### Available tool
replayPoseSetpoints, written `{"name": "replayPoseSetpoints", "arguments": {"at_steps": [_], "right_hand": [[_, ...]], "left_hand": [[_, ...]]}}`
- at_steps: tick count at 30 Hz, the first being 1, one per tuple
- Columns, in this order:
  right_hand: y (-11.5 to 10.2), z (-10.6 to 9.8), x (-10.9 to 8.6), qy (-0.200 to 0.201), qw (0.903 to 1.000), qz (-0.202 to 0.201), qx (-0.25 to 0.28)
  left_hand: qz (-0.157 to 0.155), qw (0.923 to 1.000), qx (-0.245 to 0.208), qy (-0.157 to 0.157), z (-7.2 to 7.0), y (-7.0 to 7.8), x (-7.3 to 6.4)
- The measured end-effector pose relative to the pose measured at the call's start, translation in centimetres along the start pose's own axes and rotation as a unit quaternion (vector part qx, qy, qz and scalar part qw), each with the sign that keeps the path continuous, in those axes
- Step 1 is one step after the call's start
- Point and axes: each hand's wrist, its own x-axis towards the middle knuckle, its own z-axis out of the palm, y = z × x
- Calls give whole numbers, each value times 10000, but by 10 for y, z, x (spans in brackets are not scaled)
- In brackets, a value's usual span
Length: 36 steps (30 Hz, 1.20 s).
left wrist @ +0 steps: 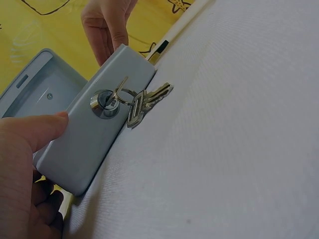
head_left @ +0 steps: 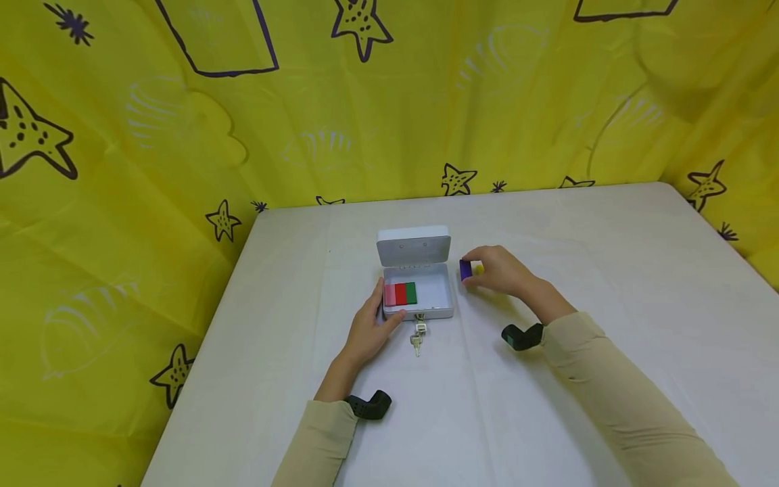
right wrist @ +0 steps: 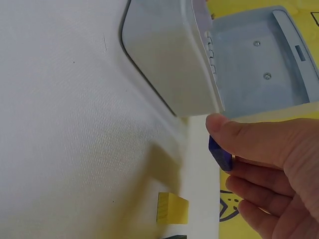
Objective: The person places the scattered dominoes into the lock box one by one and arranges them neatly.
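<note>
While R hand (head_left: 500, 272) pinches purple blk (head_left: 465, 270), it part-hides yellow blk (head_left: 479, 269) (head cam) | L hand (head_left: 367, 329), part-hid, grips box (head_left: 439, 314)

The bench (head_left: 639, 257) is wide and flat, and it is covered by a white cloth (right wrist: 60, 124) which has a fine woven texture and some faint creases. Near the middle, a pale metal box (head_left: 438, 314) rests directly on this cloth, upright on its base, with its lid raised at the back. A bunch of keys (left wrist: 137, 109) hangs from the lock at the front of the box; whether its lower end touches the cloth, I cannot tell surely. To the right of the box, apart from it, a small yellow block (right wrist: 173, 208) lies on the cloth.
</note>
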Motion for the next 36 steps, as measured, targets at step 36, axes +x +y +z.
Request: {"name": "replayPoseSetpoints", "arguments": {"at_steps": [36], "right_hand": [[-37, 10, -4, -277, 9995, -120, 37]], "left_hand": [[-115, 9999, -40, -12, -1, 2, 0]]}}
